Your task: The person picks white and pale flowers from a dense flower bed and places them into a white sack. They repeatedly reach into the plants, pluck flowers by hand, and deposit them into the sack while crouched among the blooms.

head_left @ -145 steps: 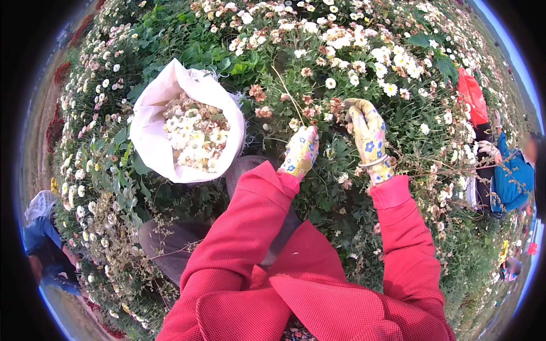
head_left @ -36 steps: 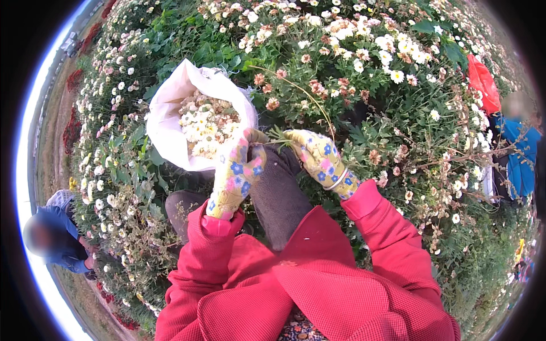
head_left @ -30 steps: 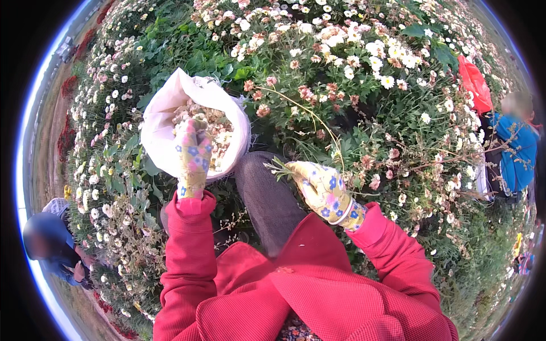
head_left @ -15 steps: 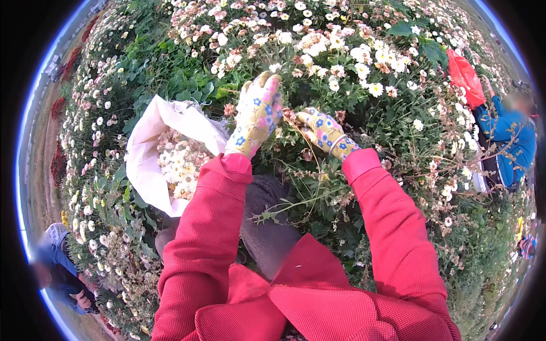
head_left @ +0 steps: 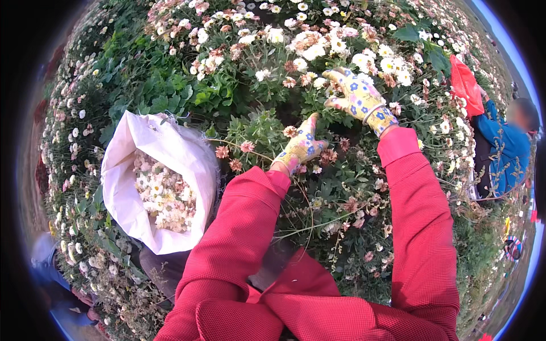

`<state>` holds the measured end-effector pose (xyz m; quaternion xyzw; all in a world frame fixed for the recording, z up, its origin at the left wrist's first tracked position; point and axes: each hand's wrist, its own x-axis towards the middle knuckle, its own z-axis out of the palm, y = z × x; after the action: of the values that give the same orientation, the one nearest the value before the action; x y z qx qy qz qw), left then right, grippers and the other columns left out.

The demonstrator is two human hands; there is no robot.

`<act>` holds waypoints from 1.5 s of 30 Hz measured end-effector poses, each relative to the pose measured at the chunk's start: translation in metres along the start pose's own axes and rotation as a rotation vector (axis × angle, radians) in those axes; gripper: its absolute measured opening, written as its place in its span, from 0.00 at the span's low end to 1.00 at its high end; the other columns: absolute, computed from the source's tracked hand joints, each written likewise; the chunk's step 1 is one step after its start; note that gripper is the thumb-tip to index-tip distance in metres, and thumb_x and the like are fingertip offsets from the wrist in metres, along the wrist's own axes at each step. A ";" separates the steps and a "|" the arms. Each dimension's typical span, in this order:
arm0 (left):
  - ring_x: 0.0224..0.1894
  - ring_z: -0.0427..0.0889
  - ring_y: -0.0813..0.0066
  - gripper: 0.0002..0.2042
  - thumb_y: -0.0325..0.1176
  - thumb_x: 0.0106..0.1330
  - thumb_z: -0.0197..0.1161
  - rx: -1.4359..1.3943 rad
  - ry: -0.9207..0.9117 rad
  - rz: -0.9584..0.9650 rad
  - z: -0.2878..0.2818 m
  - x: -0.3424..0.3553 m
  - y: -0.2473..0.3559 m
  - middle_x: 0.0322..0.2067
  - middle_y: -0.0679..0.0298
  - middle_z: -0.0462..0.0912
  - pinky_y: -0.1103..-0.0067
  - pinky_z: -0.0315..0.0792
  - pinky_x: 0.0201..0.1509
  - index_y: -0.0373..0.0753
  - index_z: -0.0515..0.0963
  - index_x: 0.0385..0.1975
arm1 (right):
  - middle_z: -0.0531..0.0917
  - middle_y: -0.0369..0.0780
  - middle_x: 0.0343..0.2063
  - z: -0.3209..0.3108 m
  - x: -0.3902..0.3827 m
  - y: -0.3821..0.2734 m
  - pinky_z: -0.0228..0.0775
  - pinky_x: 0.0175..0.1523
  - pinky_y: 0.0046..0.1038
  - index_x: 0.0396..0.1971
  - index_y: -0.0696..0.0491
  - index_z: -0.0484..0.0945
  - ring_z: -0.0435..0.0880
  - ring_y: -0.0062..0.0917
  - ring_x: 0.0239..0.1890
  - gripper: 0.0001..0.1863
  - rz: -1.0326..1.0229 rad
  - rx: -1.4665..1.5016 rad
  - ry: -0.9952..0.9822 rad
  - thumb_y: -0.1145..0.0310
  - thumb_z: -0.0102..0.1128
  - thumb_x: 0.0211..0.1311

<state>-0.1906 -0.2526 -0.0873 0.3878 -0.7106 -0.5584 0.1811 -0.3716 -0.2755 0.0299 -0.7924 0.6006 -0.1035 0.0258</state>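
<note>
My left hand [head_left: 300, 146], in a yellow floral glove, is among leaves and pinkish, browning flower heads [head_left: 247, 146], its thumb apart from the fingers. My right hand [head_left: 358, 99], in a matching glove with a band at the wrist, reaches higher and further right into white flowers [head_left: 391, 65], fingers spread, nothing visible in them. Left of my arms an open white sack [head_left: 122, 193] leans by my leg [head_left: 156, 267], partly filled with loose pale flower heads [head_left: 162, 193].
Dense flowering plants [head_left: 91, 113] surround me. At the right edge a person in blue [head_left: 506, 165] works beside a red bag [head_left: 466, 91]. Another person in blue [head_left: 57, 284] is partly visible at the lower left. A thin dry stalk [head_left: 256, 152] crosses the plants near my left hand.
Both hands moved out into the plants: the left down and right from a half second ago, the right upward and right, its fingers spreading. The sack appears lower and further left in view.
</note>
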 end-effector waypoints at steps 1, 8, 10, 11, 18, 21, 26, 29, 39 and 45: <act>0.69 0.56 0.56 0.44 0.36 0.53 0.68 -0.017 0.027 -0.032 -0.001 0.002 0.002 0.65 0.45 0.58 0.72 0.53 0.71 0.30 0.49 0.67 | 0.74 0.45 0.52 0.006 0.014 0.006 0.70 0.54 0.39 0.58 0.46 0.68 0.76 0.41 0.52 0.33 0.085 0.025 -0.345 0.59 0.68 0.50; 0.70 0.53 0.55 0.48 0.30 0.47 0.68 -0.082 0.233 -0.022 0.001 0.019 0.006 0.67 0.45 0.52 0.73 0.51 0.71 0.31 0.46 0.68 | 0.82 0.46 0.35 0.071 -0.002 0.028 0.75 0.45 0.40 0.44 0.47 0.79 0.81 0.42 0.41 0.15 0.156 -0.068 -0.353 0.68 0.55 0.55; 0.71 0.52 0.55 0.49 0.27 0.45 0.66 -0.067 0.234 0.042 0.001 0.021 0.002 0.68 0.44 0.50 0.74 0.50 0.72 0.31 0.45 0.68 | 0.82 0.47 0.35 0.085 -0.030 0.017 0.74 0.44 0.41 0.42 0.51 0.78 0.81 0.43 0.39 0.14 0.264 0.033 -0.198 0.67 0.54 0.55; 0.70 0.55 0.58 0.46 0.25 0.45 0.64 -0.078 0.200 0.065 0.003 0.023 -0.001 0.67 0.47 0.55 0.74 0.51 0.71 0.32 0.48 0.68 | 0.82 0.47 0.34 0.096 -0.047 0.012 0.74 0.44 0.41 0.41 0.52 0.78 0.81 0.44 0.39 0.13 0.293 0.076 -0.141 0.67 0.54 0.55; 0.51 0.79 0.61 0.28 0.17 0.55 0.52 0.241 -0.289 0.007 0.041 0.022 -0.075 0.49 0.54 0.79 0.72 0.72 0.52 0.41 0.68 0.60 | 0.81 0.47 0.25 0.090 -0.129 -0.061 0.72 0.34 0.39 0.34 0.56 0.76 0.80 0.43 0.29 0.07 0.245 0.354 0.109 0.69 0.57 0.59; 0.45 0.81 0.66 0.27 0.18 0.51 0.58 0.138 -0.120 0.018 0.027 0.000 -0.015 0.44 0.56 0.82 0.74 0.73 0.48 0.38 0.71 0.56 | 0.83 0.47 0.37 0.055 -0.121 -0.068 0.74 0.40 0.31 0.44 0.59 0.75 0.83 0.35 0.36 0.16 0.524 0.574 0.047 0.65 0.61 0.60; 0.41 0.81 0.71 0.27 0.21 0.51 0.66 -0.831 -0.119 -0.090 0.050 0.020 -0.100 0.39 0.61 0.82 0.78 0.75 0.46 0.33 0.70 0.54 | 0.82 0.50 0.36 0.068 -0.079 -0.080 0.73 0.42 0.37 0.44 0.57 0.74 0.81 0.43 0.39 0.19 0.372 0.631 -0.137 0.61 0.61 0.59; 0.40 0.81 0.70 0.30 0.23 0.53 0.67 -0.305 0.014 -0.007 0.052 0.013 -0.087 0.38 0.60 0.83 0.77 0.75 0.46 0.35 0.66 0.59 | 0.81 0.49 0.33 0.087 -0.092 -0.062 0.72 0.41 0.37 0.39 0.58 0.75 0.81 0.43 0.38 0.14 0.394 0.539 -0.202 0.63 0.58 0.59; 0.40 0.81 0.53 0.35 0.18 0.50 0.56 0.211 -0.172 0.083 0.031 -0.017 -0.058 0.35 0.49 0.81 0.67 0.74 0.44 0.45 0.64 0.63 | 0.77 0.34 0.21 -0.045 -0.084 -0.119 0.66 0.31 0.20 0.28 0.58 0.77 0.74 0.14 0.25 0.11 0.492 0.776 -0.128 0.64 0.63 0.58; 0.57 0.72 0.53 0.35 0.15 0.53 0.52 0.328 -0.380 -0.012 0.028 -0.026 -0.001 0.55 0.49 0.72 0.72 0.66 0.60 0.45 0.62 0.65 | 0.78 0.45 0.48 -0.008 -0.049 -0.030 0.72 0.45 0.27 0.57 0.57 0.67 0.80 0.26 0.40 0.30 0.194 0.438 -0.185 0.78 0.59 0.49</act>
<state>-0.1933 -0.2150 -0.0923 0.3044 -0.8106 -0.4996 -0.0247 -0.3574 -0.2197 0.0360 -0.7126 0.6322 -0.1551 0.2615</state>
